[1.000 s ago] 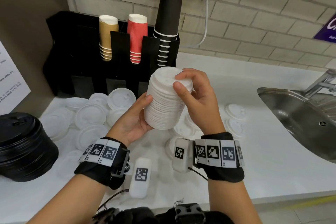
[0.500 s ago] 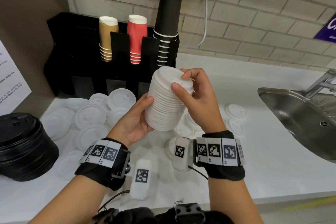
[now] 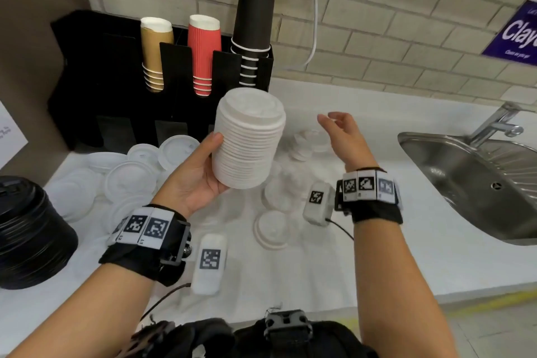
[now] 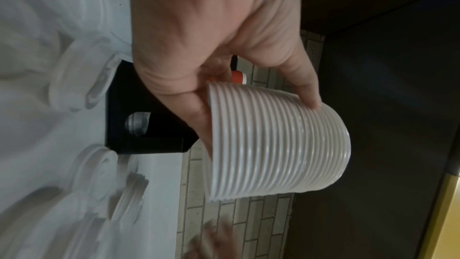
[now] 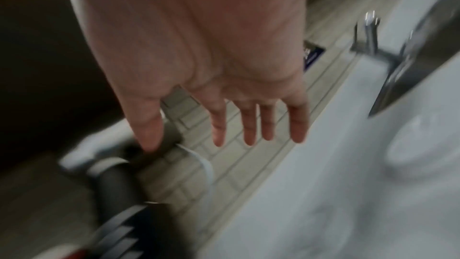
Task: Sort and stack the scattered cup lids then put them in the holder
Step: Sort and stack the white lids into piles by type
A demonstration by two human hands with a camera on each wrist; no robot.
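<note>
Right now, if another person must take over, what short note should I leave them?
Left hand grips the white lid stack, held above the counter. Right hand is empty, fingers straight, over the loose lids.
Done: many white lids stacked.
Left: loose white lids lie before the black holder, more near the right wrist; black lid stack stands far left. Gather them, then load the holder.

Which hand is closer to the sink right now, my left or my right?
Right. Your right hand hovers open over the counter just left of the sink, holding nothing. Your left hand is farther left, gripping the stack of white lids.
</note>
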